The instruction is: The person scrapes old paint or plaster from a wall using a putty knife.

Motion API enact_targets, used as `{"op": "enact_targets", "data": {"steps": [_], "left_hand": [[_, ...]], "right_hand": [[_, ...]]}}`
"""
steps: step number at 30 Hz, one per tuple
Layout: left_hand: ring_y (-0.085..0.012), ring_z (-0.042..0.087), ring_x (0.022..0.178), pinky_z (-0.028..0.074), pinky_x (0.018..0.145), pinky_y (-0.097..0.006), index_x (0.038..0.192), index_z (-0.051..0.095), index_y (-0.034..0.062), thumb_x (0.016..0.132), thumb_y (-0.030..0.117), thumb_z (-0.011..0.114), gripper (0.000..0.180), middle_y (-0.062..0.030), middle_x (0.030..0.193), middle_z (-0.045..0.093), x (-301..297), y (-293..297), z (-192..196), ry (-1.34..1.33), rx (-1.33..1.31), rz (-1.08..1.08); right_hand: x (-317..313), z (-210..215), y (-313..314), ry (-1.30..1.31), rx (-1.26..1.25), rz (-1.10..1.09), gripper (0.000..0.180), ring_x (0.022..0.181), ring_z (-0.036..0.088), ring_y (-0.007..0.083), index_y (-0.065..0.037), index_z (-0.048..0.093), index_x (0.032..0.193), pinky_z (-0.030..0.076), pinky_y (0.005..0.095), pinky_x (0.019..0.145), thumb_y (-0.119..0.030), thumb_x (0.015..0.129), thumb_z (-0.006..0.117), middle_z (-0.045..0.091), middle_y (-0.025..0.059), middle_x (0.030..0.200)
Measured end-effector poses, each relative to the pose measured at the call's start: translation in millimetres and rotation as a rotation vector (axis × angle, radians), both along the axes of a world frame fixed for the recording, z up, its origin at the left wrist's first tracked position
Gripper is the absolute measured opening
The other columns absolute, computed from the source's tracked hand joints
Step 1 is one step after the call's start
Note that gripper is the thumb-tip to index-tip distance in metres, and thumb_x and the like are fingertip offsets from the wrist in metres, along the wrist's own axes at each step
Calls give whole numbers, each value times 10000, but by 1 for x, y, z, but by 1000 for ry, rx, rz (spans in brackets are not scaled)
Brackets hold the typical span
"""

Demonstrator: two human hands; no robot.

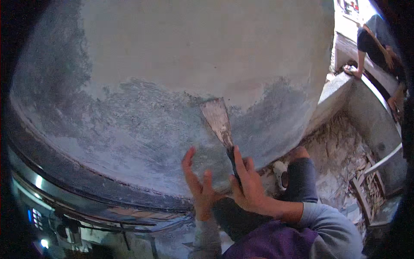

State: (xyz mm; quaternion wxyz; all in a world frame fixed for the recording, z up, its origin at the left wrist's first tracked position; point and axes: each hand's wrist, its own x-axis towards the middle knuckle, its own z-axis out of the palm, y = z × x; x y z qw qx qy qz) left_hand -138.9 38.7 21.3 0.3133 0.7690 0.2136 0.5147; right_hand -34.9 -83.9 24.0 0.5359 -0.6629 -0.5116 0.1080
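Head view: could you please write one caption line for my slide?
Right hand presses a scraper against a patchy grey wall; left hand is open beside it.

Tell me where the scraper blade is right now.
In the head view, the scraper blade lies flat against the grey wall, just right of centre. It is above the right hand that grips its dark handle, with the left hand open beside it.

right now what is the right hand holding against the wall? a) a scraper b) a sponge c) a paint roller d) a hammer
a: the right hand grips the dark handle of a scraper, its flat, smeared blade lying on the grey patch of the wall, while the left hand is spread open beside it.
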Motion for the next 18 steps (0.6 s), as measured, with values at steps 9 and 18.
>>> {"op": "enact_targets", "data": {"steps": [9, 18], "left_hand": [[-200, 649, 885, 531, 789, -354, 1372, 418, 18, 1038, 319, 447, 451, -143, 1147, 631, 64, 27, 55, 100, -660, -592], [-124, 566, 545, 504, 503, -293, 1104, 495, 30, 1011, 163, 524, 165, -60, 858, 580, 62, 32, 27, -129, -715, -274]], "right_hand": [[-34, -24, 37, 251, 147, -38, 807, 966, 554, 419, -26, 49, 1559, 474, 488, 819, -20, 898, 510, 441, 259, 1171], [-28, -34, 51, 146, 422, -6, 711, 821, 567, 443, -49, 287, 1513, 491, 461, 706, -41, 852, 551, 507, 261, 1068]]}}
